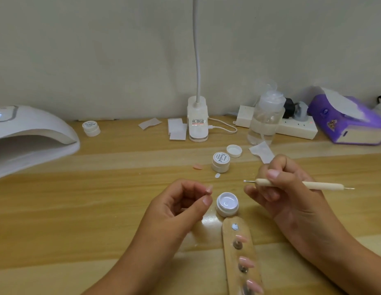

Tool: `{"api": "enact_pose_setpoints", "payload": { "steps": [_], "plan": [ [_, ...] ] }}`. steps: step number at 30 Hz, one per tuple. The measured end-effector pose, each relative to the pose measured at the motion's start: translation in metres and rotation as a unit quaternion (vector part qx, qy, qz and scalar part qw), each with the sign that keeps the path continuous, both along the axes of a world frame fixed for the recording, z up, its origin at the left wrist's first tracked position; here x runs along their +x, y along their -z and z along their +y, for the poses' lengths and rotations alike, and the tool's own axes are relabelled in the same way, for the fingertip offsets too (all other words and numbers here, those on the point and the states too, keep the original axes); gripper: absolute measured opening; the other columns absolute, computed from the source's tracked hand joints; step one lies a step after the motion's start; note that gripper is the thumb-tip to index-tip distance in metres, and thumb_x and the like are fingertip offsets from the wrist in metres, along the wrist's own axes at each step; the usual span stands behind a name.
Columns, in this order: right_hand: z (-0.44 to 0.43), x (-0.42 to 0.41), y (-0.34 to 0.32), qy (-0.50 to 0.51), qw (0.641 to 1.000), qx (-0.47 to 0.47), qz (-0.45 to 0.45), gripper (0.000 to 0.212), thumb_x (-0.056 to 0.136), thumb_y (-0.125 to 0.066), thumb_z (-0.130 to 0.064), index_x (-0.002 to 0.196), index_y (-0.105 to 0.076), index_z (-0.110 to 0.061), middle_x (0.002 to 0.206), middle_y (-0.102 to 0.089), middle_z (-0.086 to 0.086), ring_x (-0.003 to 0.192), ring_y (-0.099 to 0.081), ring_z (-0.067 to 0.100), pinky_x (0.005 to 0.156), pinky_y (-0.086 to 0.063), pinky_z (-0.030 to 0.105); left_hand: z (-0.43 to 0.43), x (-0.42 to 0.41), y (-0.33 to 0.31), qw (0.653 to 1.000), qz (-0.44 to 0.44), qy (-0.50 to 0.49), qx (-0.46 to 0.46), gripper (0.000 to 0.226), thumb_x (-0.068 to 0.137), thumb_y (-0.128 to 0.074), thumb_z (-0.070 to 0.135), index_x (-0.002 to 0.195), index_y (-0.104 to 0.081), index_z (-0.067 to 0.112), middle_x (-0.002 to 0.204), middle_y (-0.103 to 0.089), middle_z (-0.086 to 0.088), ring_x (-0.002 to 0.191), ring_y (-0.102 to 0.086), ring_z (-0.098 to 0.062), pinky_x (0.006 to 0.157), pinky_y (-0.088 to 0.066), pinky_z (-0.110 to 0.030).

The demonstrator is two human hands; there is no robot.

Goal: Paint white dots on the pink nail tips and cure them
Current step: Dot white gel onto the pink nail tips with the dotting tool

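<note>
pink nail tip (209, 190) is pinched between the thumb and forefinger of the left hand (181, 207), with the remaining fingers curled in beneath it. a dotting tool (313, 185) is gripped pen-fashion by the right hand (287, 194), the thumb laid on top of the shaft; its small ball end is pointed toward the pinch and is kept apart from the held tip, a little above it and to its right. an open jar (227, 204) of white gel is set on the wooden table (100, 209) just below the gap between the two grips. nearer the body than that jar, a wooden stick (232, 258) is laid with a white blob at its far end and three more pink tips (247, 261) mounted along it. beyond the grips a closed jar (221, 162), a loose lid (234, 150) and a stray pink tip (197, 166) are found. far to the left of the pinching hand a curing lamp (30, 137) is placed, well apart from the held tip. whether any dot is on the held tip cannot be told
</note>
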State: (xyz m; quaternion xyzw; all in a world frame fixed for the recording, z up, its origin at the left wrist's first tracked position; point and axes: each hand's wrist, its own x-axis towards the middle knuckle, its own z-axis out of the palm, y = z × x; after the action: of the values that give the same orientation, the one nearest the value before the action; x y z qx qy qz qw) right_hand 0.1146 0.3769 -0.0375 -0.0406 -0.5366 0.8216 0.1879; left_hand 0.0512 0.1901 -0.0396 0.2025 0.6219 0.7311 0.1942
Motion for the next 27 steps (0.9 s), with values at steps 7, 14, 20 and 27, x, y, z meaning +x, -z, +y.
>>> {"api": "enact_pose_setpoints", "payload": {
  "steps": [7, 14, 20, 27],
  "plan": [
    [-0.008, 0.001, 0.000, -0.037, 0.999, -0.023, 0.018, 0.027, 0.076, -0.068, -0.020, 0.060, -0.046, -0.017, 0.050, -0.037, -0.001, 0.047, -0.044, 0.008, 0.080, -0.057, 0.039, -0.001, 0.001, 0.004, 0.999, 0.023, 0.040, -0.011, 0.016, 0.062, -0.078, 0.035, 0.073, -0.071, 0.026, 0.075, -0.068, 0.007, 0.069, -0.058, -0.002, 0.062, -0.044, -0.011],
    [-0.009, 0.001, 0.001, -0.056, 0.998, -0.031, -0.008, 0.030, 0.076, -0.070, -0.018, 0.059, -0.046, -0.019, 0.050, -0.037, -0.001, 0.044, -0.043, 0.006, 0.069, -0.059, 0.039, 0.002, 0.001, 0.008, 0.997, 0.040, 0.063, -0.028, 0.020, 0.060, -0.077, 0.040, 0.074, -0.072, 0.027, 0.074, -0.067, 0.003, 0.069, -0.051, -0.015, 0.060, -0.041, -0.017],
    [-0.009, 0.000, 0.002, -0.073, 0.997, -0.024, -0.004, 0.027, 0.076, -0.068, -0.021, 0.060, -0.046, -0.019, 0.051, -0.038, -0.001, 0.046, -0.044, 0.006, 0.068, -0.059, 0.038, 0.001, 0.002, 0.007, 0.996, 0.041, 0.076, -0.026, 0.018, 0.061, -0.077, 0.037, 0.075, -0.072, 0.026, 0.075, -0.068, 0.003, 0.069, -0.056, -0.010, 0.061, -0.044, -0.017],
    [-0.011, 0.001, 0.002, -0.085, 0.996, -0.015, -0.005, 0.026, 0.077, -0.067, -0.020, 0.059, -0.048, -0.019, 0.052, -0.038, -0.001, 0.048, -0.044, 0.007, 0.068, -0.059, 0.035, 0.004, 0.012, 0.009, 0.996, 0.028, 0.087, -0.022, 0.017, 0.062, -0.078, 0.032, 0.073, -0.071, 0.022, 0.087, -0.069, -0.016, 0.072, -0.060, -0.013, 0.066, -0.052, -0.021]
  ]
}}
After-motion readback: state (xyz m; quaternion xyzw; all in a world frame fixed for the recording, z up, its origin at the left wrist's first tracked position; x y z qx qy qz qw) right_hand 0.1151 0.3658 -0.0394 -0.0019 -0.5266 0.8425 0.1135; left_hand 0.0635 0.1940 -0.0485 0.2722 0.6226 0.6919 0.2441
